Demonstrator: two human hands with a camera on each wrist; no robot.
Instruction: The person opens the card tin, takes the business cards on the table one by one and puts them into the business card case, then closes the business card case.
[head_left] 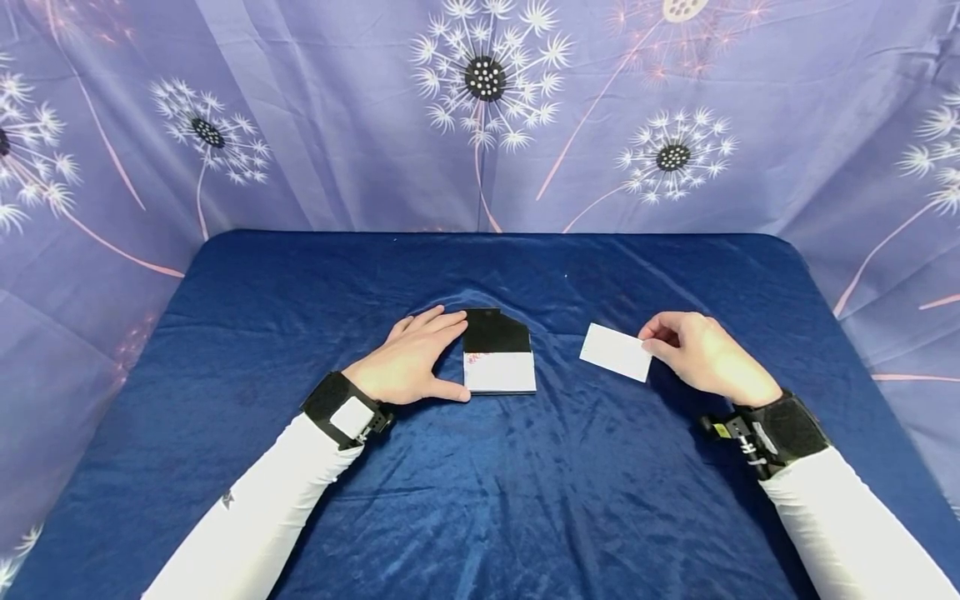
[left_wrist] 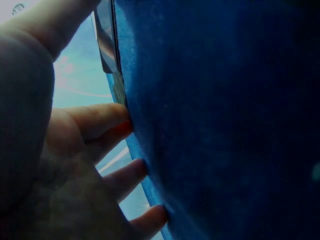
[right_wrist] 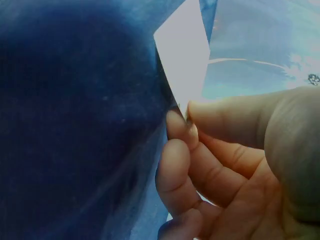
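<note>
In the head view a small black card case [head_left: 497,332] lies with its flap folded back on the blue cloth. White cards [head_left: 501,372] with a reddish mark near one corner fill its lower half. My left hand [head_left: 408,358] rests beside it, fingers spread and fairly straight, with the index finger and thumb touching its left side. The left wrist view catches only a dark, shiny edge of the case [left_wrist: 106,42]. Over to the right, my right hand [head_left: 701,354] pinches a blank white card [head_left: 617,352] by its right end between thumb and fingers. That card [right_wrist: 184,55] looks tilted in the right wrist view.
Dark blue velvety cloth [head_left: 480,517] covers the table and has some wrinkles. Behind it and at both sides hangs a lilac curtain [head_left: 337,108] printed with dandelions. Each wrist wears a black strap [head_left: 787,429] with a small camera mount.
</note>
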